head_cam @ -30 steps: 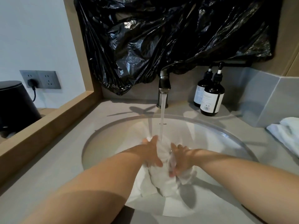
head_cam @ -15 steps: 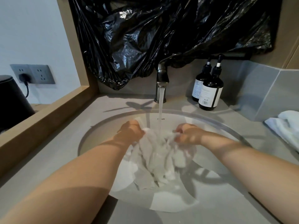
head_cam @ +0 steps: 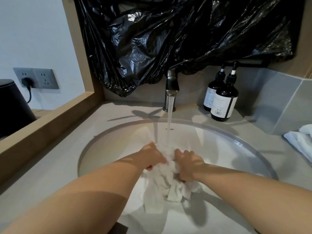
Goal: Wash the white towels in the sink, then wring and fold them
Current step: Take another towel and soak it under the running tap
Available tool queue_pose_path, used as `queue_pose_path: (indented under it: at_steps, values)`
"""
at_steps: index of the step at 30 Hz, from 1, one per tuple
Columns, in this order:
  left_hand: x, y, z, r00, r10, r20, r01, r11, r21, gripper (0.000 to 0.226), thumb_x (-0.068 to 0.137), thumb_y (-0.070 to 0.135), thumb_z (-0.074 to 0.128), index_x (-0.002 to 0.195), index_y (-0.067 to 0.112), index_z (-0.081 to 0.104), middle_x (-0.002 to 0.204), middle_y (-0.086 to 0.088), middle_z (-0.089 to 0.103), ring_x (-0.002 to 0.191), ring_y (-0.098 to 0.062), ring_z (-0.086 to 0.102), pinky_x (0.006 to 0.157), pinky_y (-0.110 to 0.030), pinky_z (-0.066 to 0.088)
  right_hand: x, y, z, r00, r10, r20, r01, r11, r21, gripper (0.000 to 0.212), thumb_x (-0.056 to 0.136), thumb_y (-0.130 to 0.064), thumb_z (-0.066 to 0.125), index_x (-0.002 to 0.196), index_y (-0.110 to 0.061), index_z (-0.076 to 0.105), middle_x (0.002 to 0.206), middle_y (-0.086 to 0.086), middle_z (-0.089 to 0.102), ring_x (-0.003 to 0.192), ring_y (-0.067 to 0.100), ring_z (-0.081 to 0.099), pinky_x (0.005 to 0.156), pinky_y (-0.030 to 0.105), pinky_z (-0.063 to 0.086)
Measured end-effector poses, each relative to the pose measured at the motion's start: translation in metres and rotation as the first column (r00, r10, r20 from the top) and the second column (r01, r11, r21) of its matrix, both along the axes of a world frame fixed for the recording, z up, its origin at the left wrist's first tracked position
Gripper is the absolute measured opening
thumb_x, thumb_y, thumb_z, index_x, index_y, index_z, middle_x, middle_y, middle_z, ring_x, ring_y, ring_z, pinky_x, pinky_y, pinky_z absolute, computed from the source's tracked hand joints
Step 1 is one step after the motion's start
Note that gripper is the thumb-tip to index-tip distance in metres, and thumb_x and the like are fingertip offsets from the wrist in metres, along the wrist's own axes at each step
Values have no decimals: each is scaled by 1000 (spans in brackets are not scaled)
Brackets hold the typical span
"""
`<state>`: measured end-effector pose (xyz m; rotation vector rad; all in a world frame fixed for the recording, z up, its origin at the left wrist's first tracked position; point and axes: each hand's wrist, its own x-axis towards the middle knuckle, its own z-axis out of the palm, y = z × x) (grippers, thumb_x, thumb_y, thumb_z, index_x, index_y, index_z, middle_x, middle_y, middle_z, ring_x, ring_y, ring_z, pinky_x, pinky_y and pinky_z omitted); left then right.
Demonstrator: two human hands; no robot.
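A wet white towel [head_cam: 166, 181] is bunched up in the middle of the white oval sink [head_cam: 236, 142], right under the running stream from the dark metal faucet [head_cam: 171, 92]. My left hand [head_cam: 150, 157] grips the towel's left side and my right hand [head_cam: 188, 163] grips its right side, knuckles close together. The towel's lower folds hang below my hands toward the basin. More white towels [head_cam: 302, 141] lie stacked on the counter at the far right edge.
Two dark pump bottles [head_cam: 222, 100] stand on the grey counter right of the faucet. A black plastic sheet [head_cam: 168, 39] covers the wall above. A wooden ledge [head_cam: 42, 122] borders the left; beyond it are a wall socket [head_cam: 36, 78] and a black appliance [head_cam: 11, 105].
Half a second ago my hands were apart with the towel spread between them; now they have come together again and bunched the towel under the stream.
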<state>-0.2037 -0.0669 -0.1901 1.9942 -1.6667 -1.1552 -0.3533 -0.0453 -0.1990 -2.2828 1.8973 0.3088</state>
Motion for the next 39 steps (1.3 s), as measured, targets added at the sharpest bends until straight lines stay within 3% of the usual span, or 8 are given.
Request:
queue_pose_path:
  at_steps: [4,9,12,15,22,29,36,39]
  values:
    - [0,-3,27,983,48,-175,-58,997,-52,31,78,34,78,92,10,65,75,-5,65,56,-18,58,47,-20,42,-19,-18,29,869,-221,442,145,969,200,15,68,-9,68,74,-15,55,68,3,60,51,15,55,40,18,39]
    - [31,-2,55,799,241,-551,-223,970,99,47,100,50,46,78,11,56,57,-4,60,43,-13,57,43,-20,48,-32,-23,52,479,-362,800,168,932,322,22,67,-2,66,51,-17,62,55,4,52,51,20,47,45,22,36]
    - [52,-14,43,992,122,42,-119,990,-76,43,102,44,43,80,10,58,63,-4,63,56,-16,62,59,-27,52,-34,-37,40,691,-274,669,276,955,107,14,82,-8,63,94,-15,66,96,7,66,86,25,62,77,33,52]
    - [43,-18,38,757,-118,643,240,965,-105,24,96,35,56,95,12,64,88,-3,60,90,-22,63,85,-32,50,-27,-34,44,919,-144,368,228,954,-195,19,85,-16,56,103,-20,59,115,6,62,104,26,58,83,27,45]
    - [28,7,24,639,-471,609,417,876,241,94,71,63,75,141,20,30,132,-1,45,112,-28,53,79,-34,44,5,6,11,991,119,-55,-105,971,214,96,69,-61,73,141,-20,25,131,3,36,128,26,33,98,40,42]
    - [27,-12,13,886,-261,382,274,961,21,55,71,36,83,113,20,50,99,-1,56,76,-15,55,58,-24,46,-7,-16,23,955,2,296,-61,980,190,31,80,-15,66,110,-14,57,103,5,58,83,22,55,65,28,44]
    - [39,-16,48,906,159,-393,-235,959,-155,12,94,17,65,85,9,64,59,-3,54,45,-12,48,49,-25,48,-24,-30,45,319,-519,793,41,843,536,3,66,-8,52,67,-11,55,71,11,47,57,24,49,48,23,42]
    - [39,-19,46,998,53,-29,-60,943,-326,11,93,17,62,103,13,64,87,-3,61,71,-17,58,64,-28,53,-28,-34,39,668,-318,672,109,936,335,7,90,-9,55,85,-14,56,91,8,54,78,23,56,72,37,53]
